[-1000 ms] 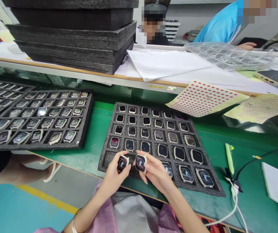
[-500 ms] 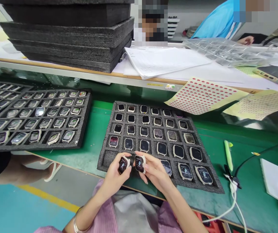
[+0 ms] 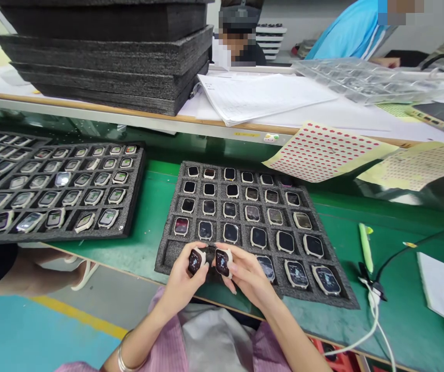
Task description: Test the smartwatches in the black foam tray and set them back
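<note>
Between the thumb and fingers of my left hand (image 3: 183,276) is a smartwatch case (image 3: 196,261) without a strap, its dark screen lit with a small pattern. My right hand (image 3: 247,271) grips a second smartwatch case (image 3: 222,261), pale-framed and also lit. The two watches are held side by side, a small gap apart, over the front edge of a black foam tray (image 3: 167,222). Rows of watch cases sit in that tray's compartments, mostly with dark screens. A front-row watch (image 3: 295,273) right of my hands shows a lit display.
Another foam tray of watches (image 3: 138,181) lies to the left. Foam trays are stacked (image 3: 109,62) on the shelf beside papers (image 3: 260,95) and a clear plastic tray (image 3: 365,82). A green pen-like tool (image 3: 365,248) and cables (image 3: 377,310) lie right. Two people are across the bench.
My left hand and its watch have shifted very slightly left; my right hand stays put. Across the bench, one person's head has moved a little to the left.
</note>
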The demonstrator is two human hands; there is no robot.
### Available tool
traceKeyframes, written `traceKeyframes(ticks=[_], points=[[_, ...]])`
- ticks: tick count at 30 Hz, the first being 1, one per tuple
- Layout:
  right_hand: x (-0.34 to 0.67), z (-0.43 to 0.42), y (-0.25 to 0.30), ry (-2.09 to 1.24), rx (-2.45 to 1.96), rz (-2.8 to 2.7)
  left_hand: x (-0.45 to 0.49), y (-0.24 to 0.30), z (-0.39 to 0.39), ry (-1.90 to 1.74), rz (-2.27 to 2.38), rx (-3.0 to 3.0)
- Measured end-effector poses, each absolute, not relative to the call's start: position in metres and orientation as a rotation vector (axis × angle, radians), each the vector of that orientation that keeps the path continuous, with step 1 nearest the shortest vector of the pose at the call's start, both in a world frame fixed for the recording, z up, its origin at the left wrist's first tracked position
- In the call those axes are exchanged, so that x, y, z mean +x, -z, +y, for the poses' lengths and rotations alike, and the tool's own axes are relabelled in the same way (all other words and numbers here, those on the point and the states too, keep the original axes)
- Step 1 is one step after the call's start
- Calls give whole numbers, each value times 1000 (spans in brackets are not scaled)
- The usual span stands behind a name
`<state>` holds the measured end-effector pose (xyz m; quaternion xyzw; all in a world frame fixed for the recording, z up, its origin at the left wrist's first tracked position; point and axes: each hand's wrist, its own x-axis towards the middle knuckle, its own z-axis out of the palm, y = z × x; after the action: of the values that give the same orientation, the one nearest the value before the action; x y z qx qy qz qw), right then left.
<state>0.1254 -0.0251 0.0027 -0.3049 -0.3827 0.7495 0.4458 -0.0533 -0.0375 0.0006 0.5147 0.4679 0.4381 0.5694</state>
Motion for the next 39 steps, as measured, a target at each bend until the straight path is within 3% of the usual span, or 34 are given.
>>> traceKeyframes(ticks=[29, 39], points=[[124, -28, -7, -1848, -763, -910, -56, -2, -37, -1055, 1150, 1216], [131, -26, -12, -1909, -819, -1007, -69, -15, -33, -1031, 839, 840]])
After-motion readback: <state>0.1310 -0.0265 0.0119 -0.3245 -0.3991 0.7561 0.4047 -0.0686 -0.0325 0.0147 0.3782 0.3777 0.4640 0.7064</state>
